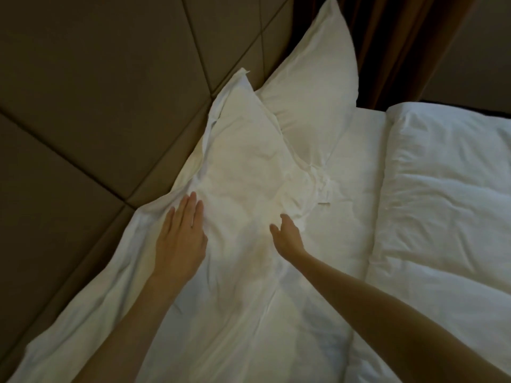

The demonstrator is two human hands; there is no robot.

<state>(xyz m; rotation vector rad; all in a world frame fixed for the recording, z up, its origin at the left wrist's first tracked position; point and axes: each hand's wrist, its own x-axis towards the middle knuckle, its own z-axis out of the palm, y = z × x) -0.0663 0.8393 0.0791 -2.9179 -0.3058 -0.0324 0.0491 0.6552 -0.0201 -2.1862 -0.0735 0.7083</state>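
A large white pillow (pixel 249 167) in a wrinkled case lies on the bed, running from the lower left up toward the headboard. My left hand (pixel 181 233) lies flat on its left side with straight fingers pressed on the fabric. My right hand (pixel 287 236) rests on the pillow's right side with fingers relaxed and slightly spread, holding nothing. A second white pillow (pixel 315 84) leans behind it against the headboard and curtain.
A padded brown headboard (pixel 96 92) fills the left and top. A brown curtain (pixel 392 45) hangs at the top right. A folded white duvet (pixel 448 203) covers the bed's right side, with a strip of white sheet (pixel 359 189) between it and the pillows.
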